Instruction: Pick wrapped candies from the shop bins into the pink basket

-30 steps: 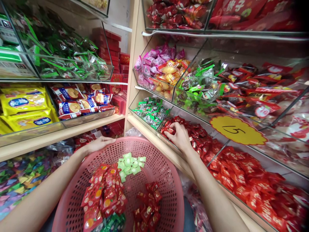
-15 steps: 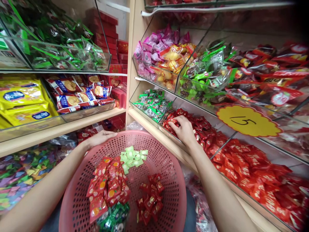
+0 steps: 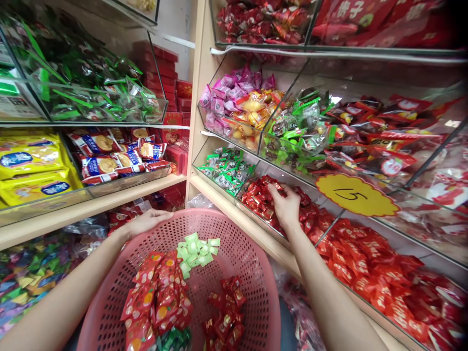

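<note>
My left hand grips the far left rim of a round pink plastic basket. Inside it lie pale green wrapped sweets, red packets with orange fruit prints, dark red wrapped candies and some green-wrapped ones. To the right, my right hand reaches into a clear shelf bin of loose red-wrapped candies. Its thumb and fingers are curled down into the pile; the fingertips are partly hidden among the wrappers.
Green-and-silver candies fill the bin on the left of my right hand; bright red packets fill the one on its right. A yellow price tag hangs over these. Left shelves carry yellow packs and biscuit packets. A wooden post divides the shelves.
The view has tilted up, so the shelves sit lower in the picture. My right hand has stayed in the red candies, its fingers now more curled. My left hand keeps the basket's rim.
</note>
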A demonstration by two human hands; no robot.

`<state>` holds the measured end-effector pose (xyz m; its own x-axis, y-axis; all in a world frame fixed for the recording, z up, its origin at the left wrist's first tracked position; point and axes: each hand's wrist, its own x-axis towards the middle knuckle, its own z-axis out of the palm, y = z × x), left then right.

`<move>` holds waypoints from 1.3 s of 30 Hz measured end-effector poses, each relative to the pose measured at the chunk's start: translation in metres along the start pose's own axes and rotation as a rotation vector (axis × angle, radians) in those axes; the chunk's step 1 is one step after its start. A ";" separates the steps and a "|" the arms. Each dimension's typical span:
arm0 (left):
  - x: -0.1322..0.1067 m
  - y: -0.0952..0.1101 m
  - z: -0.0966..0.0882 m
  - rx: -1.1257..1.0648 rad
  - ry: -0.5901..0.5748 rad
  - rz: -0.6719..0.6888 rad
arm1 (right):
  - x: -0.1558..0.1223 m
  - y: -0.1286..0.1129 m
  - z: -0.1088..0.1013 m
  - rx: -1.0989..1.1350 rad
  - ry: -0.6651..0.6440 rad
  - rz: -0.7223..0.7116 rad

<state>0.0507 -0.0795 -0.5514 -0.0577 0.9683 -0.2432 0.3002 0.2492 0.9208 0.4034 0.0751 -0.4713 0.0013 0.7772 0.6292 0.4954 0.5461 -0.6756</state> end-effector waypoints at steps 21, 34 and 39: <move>0.009 -0.009 -0.003 0.048 0.044 -0.021 | -0.126 -0.037 -0.006 -0.271 -1.321 -0.118; 0.007 -0.009 -0.001 0.021 0.018 0.001 | -0.160 -0.014 0.001 -0.539 -1.629 -0.184; 0.007 -0.010 -0.001 0.024 0.016 -0.018 | -0.157 -0.017 0.000 -0.651 -1.684 -0.174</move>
<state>0.0465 -0.0752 -0.5623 -0.0784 0.9638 -0.2547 0.3216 0.2663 0.9087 0.3947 -0.0559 -0.5591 -0.6614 0.4072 -0.6298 0.6177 0.7721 -0.1496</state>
